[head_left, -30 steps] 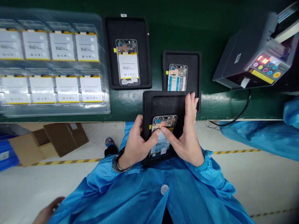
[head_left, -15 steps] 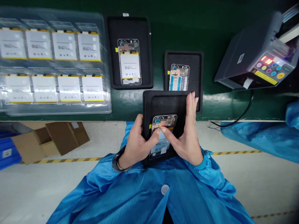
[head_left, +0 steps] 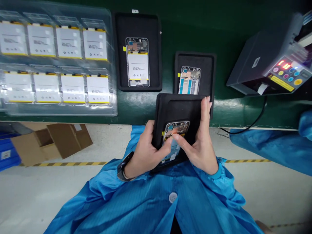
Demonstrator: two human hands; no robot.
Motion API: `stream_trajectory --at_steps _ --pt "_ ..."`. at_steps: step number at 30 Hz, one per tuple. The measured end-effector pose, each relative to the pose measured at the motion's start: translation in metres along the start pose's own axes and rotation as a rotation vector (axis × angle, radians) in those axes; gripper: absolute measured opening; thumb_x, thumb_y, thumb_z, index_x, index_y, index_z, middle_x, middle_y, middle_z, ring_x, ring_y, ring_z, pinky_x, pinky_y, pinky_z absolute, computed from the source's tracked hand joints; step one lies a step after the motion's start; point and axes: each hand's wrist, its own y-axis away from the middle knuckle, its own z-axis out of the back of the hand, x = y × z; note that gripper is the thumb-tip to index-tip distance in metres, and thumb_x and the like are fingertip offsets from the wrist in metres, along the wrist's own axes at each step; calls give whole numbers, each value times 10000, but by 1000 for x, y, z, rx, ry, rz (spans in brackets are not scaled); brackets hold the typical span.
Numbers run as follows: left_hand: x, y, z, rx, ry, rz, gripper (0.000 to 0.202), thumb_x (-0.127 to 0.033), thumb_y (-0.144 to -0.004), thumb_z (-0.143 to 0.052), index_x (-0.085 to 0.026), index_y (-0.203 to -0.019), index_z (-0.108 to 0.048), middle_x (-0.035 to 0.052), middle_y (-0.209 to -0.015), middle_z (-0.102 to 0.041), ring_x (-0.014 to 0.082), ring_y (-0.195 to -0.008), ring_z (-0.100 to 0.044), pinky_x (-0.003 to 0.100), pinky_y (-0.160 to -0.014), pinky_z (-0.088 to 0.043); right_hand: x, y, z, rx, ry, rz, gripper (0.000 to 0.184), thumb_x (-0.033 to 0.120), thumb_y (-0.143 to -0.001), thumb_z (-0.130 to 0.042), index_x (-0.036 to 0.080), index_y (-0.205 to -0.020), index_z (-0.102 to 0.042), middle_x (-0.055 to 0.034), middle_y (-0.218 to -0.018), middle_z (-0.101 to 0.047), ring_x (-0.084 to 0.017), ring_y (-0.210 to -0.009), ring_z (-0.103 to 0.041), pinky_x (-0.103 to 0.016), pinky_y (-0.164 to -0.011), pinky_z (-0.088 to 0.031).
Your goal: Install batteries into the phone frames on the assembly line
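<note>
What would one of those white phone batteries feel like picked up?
The flat phone battery probably feels stiff and fairly heavy for its thinness. Its glossy face may be slippery. Its own pocket in the clear plastic tray suggests fragility.

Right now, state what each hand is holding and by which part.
The left hand and right hand hold a black tray by its side edges, fingertips on the phone in it.

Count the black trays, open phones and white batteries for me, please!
Black rectangular trays: 3
Open phones with silver frames: 3
White rectangular batteries in the clear plastic tray: 8
Total: 14
</note>
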Motion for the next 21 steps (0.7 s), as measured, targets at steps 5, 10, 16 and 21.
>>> stream_trajectory --at_steps 5,10,16,21 --pt "-4 1 -3 33 -39 6 311 -266 -891 -710 -229 -1110 -492 2 -949 -646 163 -815 -647 276 -709 -518 -9 0 -1 18 -20 10 1008 550 -1025 -583 326 -1701 131 -25 -1790 138 -353 -1634 142 -688 -1306 -120" --pt "-6 0 -6 9 -81 -10 300 -240 -889 -694 -232 -1100 -482 -11 -923 -636 155 -781 -651 268 -676 -503 -15 -1 -8 -6 -19 11 1006 543 -1023 -576 326 -1700 136 -26 -1794 110 -345 -1641 128 -694 -1305 -120" --pt "-9 0 -8 28 -83 -41 283 -210 -912 -664 -238 -1123 -478 -10 -932 -661 153 -773 -670 264 -661 -499 -20 0 -12 -47 -30 28 1050 557 -1001 -603 303 -1701 138 -50 -1794 104 -362 -1647 94 -705 -1298 -112" --pt "-10 0 -10 18 -125 -77 281 -201 -921 -653 -243 -1133 -472 -10 -921 -666 161 -753 -673 268 -616 -471 -27 -2 -9 -11 -69 36 1046 587 -1001 -593 316 -1697 139 -33 -1790 138 -339 -1651 82 -668 -1310 -136"
